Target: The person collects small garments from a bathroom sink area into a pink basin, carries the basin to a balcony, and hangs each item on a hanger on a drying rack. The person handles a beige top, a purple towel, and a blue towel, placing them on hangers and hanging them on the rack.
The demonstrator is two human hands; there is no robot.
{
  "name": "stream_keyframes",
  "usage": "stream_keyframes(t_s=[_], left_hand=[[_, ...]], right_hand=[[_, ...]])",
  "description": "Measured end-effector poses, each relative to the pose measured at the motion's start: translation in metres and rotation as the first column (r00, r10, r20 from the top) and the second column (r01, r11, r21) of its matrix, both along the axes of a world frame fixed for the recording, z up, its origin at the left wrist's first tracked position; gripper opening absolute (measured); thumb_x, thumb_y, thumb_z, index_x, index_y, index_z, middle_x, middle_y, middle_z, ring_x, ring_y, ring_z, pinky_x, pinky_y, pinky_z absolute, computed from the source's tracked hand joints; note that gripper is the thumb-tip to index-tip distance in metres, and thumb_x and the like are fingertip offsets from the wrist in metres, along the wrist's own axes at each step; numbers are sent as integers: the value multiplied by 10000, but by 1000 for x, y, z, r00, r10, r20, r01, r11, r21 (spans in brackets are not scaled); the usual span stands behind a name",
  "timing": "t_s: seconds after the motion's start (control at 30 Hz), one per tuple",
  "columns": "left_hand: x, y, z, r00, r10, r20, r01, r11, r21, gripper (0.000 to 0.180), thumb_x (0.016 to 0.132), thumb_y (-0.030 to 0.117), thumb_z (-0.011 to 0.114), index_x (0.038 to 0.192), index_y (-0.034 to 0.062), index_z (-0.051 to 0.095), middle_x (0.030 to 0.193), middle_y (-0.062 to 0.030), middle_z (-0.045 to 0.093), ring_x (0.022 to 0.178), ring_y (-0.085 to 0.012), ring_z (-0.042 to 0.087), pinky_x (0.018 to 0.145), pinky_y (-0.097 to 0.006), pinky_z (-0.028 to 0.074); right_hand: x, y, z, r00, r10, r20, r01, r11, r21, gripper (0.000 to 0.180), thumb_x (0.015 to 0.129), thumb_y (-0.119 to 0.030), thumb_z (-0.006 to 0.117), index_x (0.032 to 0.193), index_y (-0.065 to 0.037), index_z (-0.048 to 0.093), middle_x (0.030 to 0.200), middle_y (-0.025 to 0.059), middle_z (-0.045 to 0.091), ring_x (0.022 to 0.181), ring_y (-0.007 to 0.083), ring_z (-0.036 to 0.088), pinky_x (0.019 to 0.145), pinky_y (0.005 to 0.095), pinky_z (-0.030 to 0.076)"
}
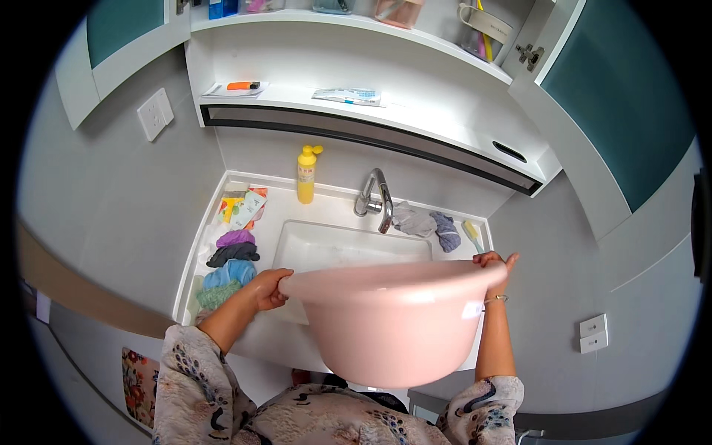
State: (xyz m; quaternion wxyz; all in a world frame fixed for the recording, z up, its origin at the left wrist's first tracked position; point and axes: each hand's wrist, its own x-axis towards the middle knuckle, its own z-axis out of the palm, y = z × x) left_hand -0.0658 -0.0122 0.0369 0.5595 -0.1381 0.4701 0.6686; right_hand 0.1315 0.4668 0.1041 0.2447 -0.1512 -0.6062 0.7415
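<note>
Grasping one pink basin point(393, 330) at opposite sides, left hand point(268, 289) and right hand point(499, 268) spread wide before one faucet point(385, 199).

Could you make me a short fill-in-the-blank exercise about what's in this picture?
1. The left hand and right hand grip the pink basin by its ____.
2. The squeeze bottle behind the sink is coloured ____.
3. From the person's viewpoint, the blue cloth lies to the sink's ____.
4. The right cabinet door stands ____, not closed.

Missing words: rim; yellow; left; open.
</note>
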Motion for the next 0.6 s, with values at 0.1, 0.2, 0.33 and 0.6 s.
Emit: stream_keyframes(t_s=[0.1,0.2,0.33,0.6], left_hand=[[-13,0,-11,996,-92,-16,91,996,-9,353,872,392,415,801,82,568,569,4,488,413,-74,394,323,-163,253],[-16,1,-4,986,-161,42,162,986,-43,503,855,543,394,818,78,581,553,6,489,380,-63,372,310,-158,256],[-12,7,8,980,-199,-6,199,979,-39,707,800,698,313,836,50,592,548,-5,479,378,-64,346,313,-160,249],[-8,-5,-12,970,-235,59,238,969,-64,814,756,771,275,902,40,601,584,-24,490,386,-61,304,315,-167,227]], right_hand=[[-43,-40,42,924,-321,209,310,947,82,878,821,-721,191,1101,30,548,1090,143,571,1045,218,507,917,286,365],[-72,-51,68,871,-279,405,228,959,168,927,823,-718,186,1259,70,404,1245,171,485,1131,231,474,974,288,321],[-90,-17,50,802,-313,509,176,938,299,959,807,-735,176,1225,84,448,1237,202,485,1139,265,466,963,292,327],[-97,-9,17,794,-253,553,101,952,289,971,798,-743,163,1202,84,475,1201,205,508,1107,262,481,938,290,345]])
